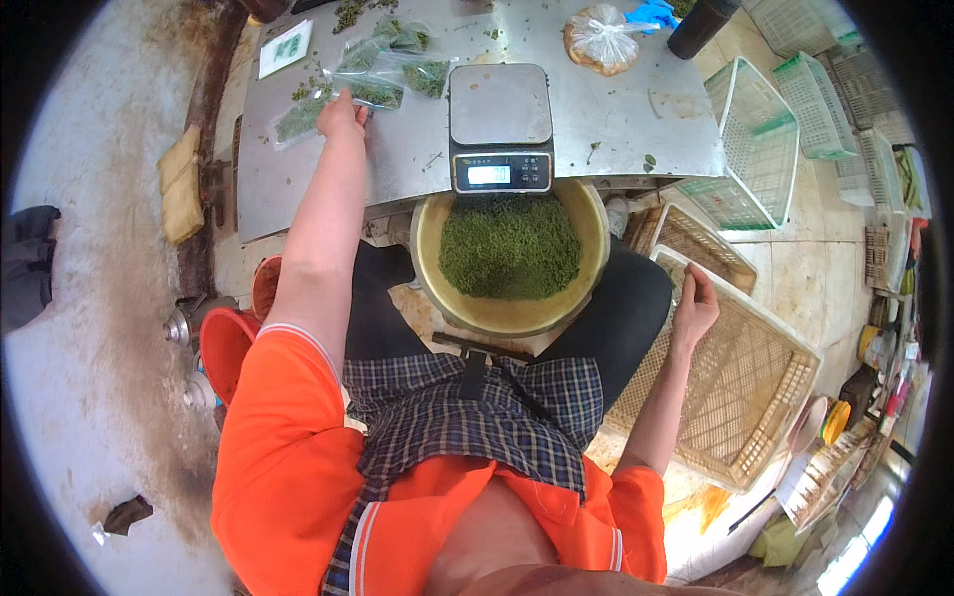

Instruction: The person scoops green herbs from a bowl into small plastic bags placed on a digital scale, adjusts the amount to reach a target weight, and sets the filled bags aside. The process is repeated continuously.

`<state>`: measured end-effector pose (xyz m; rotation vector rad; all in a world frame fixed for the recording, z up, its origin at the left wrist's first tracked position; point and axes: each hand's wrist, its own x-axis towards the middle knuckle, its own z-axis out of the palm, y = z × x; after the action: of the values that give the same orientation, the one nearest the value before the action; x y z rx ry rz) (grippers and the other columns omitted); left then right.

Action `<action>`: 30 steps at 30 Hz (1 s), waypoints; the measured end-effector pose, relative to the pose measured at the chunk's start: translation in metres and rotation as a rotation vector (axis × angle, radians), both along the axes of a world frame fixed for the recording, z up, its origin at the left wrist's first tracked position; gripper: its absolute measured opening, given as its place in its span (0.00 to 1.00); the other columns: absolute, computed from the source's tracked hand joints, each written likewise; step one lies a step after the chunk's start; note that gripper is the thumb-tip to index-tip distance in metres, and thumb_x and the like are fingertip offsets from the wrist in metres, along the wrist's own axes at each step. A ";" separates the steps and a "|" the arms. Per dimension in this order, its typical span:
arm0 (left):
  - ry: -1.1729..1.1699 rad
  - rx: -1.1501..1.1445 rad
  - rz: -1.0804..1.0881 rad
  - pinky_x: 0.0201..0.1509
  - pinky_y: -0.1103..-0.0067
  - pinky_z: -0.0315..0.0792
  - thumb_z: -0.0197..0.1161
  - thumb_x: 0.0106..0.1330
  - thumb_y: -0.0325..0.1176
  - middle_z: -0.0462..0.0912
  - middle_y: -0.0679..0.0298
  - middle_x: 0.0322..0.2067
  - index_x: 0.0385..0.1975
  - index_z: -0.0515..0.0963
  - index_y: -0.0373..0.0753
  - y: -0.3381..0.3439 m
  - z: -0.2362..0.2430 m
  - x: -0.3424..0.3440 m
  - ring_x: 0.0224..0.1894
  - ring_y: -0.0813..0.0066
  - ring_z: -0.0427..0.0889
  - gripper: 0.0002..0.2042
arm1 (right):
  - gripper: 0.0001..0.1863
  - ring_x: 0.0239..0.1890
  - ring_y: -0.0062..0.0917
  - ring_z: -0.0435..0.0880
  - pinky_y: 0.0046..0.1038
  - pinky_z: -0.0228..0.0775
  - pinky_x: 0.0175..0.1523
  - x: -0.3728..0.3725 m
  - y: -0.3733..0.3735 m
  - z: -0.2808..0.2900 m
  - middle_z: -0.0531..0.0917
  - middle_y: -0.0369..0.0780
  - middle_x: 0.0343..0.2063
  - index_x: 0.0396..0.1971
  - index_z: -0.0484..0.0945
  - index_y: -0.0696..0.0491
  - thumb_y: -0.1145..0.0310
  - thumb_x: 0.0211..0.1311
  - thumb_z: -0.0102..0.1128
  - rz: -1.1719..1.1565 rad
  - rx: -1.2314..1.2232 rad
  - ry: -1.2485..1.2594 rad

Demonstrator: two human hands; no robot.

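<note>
Touching a clear bag [374, 92] are left fingers [344, 99], grip unclear, as with right fingers [703, 284]; scale [500, 104] shows digits [489, 175].

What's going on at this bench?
A seated person's left hand is at the clear bags of green pieces on the metal table; whether it grips one isn't clear. The right hand is by the near edge of a pale plastic crate, fingers bent; contact is unclear. A scale with its display lit sits at the table's edge. Below, between the knees, a wide bowl holds a heap of small green pieces.
</note>
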<state>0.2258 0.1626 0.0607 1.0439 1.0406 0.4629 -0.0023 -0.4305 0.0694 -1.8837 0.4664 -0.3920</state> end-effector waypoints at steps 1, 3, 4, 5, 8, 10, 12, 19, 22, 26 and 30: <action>0.006 -0.010 -0.002 0.27 0.75 0.79 0.62 0.61 0.26 0.75 0.58 0.34 0.43 0.69 0.32 0.006 -0.003 0.002 0.31 0.71 0.77 0.13 | 0.08 0.41 0.20 0.81 0.21 0.71 0.49 0.001 0.017 0.017 0.84 0.40 0.38 0.40 0.80 0.62 0.77 0.63 0.56 0.018 0.040 -0.068; 0.017 -0.030 -0.006 0.24 0.75 0.79 0.62 0.61 0.25 0.75 0.58 0.34 0.41 0.69 0.33 0.006 0.001 0.006 0.31 0.71 0.77 0.11 | 0.08 0.43 0.20 0.80 0.21 0.70 0.50 -0.001 0.053 0.049 0.83 0.39 0.39 0.40 0.80 0.60 0.79 0.63 0.56 0.047 0.132 -0.120; -0.100 -0.025 0.001 0.26 0.75 0.79 0.61 0.61 0.25 0.76 0.58 0.33 0.40 0.69 0.33 0.005 0.007 -0.001 0.31 0.71 0.77 0.11 | 0.07 0.42 0.19 0.80 0.22 0.70 0.50 -0.004 0.077 0.062 0.83 0.39 0.38 0.40 0.80 0.59 0.78 0.63 0.56 0.091 0.133 -0.121; -0.216 -0.024 0.004 0.28 0.76 0.79 0.61 0.61 0.24 0.76 0.58 0.32 0.39 0.69 0.33 -0.006 0.012 -0.013 0.31 0.71 0.77 0.10 | 0.07 0.42 0.18 0.79 0.21 0.70 0.50 -0.006 0.099 0.074 0.83 0.38 0.38 0.39 0.80 0.59 0.77 0.63 0.57 0.173 0.173 -0.110; -0.440 0.167 -0.053 0.36 0.77 0.79 0.59 0.64 0.25 0.77 0.58 0.32 0.39 0.70 0.34 -0.053 0.055 -0.049 0.35 0.72 0.78 0.07 | 0.11 0.34 0.15 0.80 0.20 0.72 0.40 0.000 0.153 0.062 0.84 0.37 0.31 0.40 0.82 0.56 0.72 0.57 0.61 0.487 0.003 0.241; -0.526 0.362 -0.196 0.41 0.77 0.79 0.57 0.65 0.25 0.78 0.58 0.36 0.39 0.70 0.34 -0.091 0.069 -0.063 0.39 0.72 0.77 0.06 | 0.13 0.32 0.24 0.82 0.24 0.73 0.39 0.007 0.179 0.022 0.84 0.41 0.30 0.41 0.81 0.56 0.70 0.55 0.62 0.714 -0.076 0.323; -0.618 0.569 -0.413 0.44 0.78 0.78 0.56 0.66 0.25 0.80 0.59 0.43 0.39 0.70 0.35 -0.119 0.073 -0.068 0.46 0.74 0.77 0.05 | 0.14 0.38 0.34 0.84 0.31 0.75 0.44 0.015 0.208 -0.020 0.84 0.45 0.36 0.42 0.81 0.53 0.70 0.53 0.62 0.726 -0.192 0.390; -0.573 0.789 -0.890 0.53 0.77 0.73 0.58 0.62 0.24 0.80 0.61 0.47 0.37 0.72 0.38 -0.192 0.039 -0.106 0.57 0.65 0.75 0.06 | 0.20 0.52 0.39 0.73 0.38 0.73 0.49 -0.014 0.266 -0.121 0.75 0.45 0.48 0.50 0.75 0.49 0.71 0.54 0.59 0.922 -0.758 0.339; -0.562 1.091 -0.847 0.54 0.77 0.73 0.59 0.59 0.24 0.79 0.60 0.48 0.38 0.73 0.38 -0.189 0.047 -0.122 0.62 0.62 0.70 0.08 | 0.16 0.49 0.38 0.72 0.37 0.72 0.48 -0.022 0.271 -0.121 0.73 0.44 0.42 0.46 0.75 0.51 0.73 0.55 0.55 0.899 -0.909 0.257; -0.350 0.708 -0.803 0.45 0.80 0.75 0.59 0.59 0.23 0.81 0.63 0.44 0.43 0.74 0.38 -0.175 0.055 -0.165 0.42 0.74 0.82 0.12 | 0.09 0.42 0.35 0.75 0.36 0.73 0.43 -0.045 0.279 -0.148 0.74 0.42 0.35 0.37 0.74 0.49 0.71 0.54 0.51 0.975 -0.977 0.100; -0.255 0.575 -0.842 0.44 0.82 0.73 0.57 0.62 0.22 0.82 0.65 0.37 0.41 0.75 0.36 -0.160 0.008 -0.204 0.37 0.80 0.80 0.09 | 0.06 0.39 0.34 0.80 0.35 0.75 0.39 -0.056 0.288 -0.159 0.77 0.41 0.33 0.31 0.76 0.49 0.70 0.54 0.51 0.866 -1.122 0.184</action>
<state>0.0223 0.0029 0.0690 1.7577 0.1662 0.1825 -0.0582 -0.1425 -0.0892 -2.9622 -0.6252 0.1781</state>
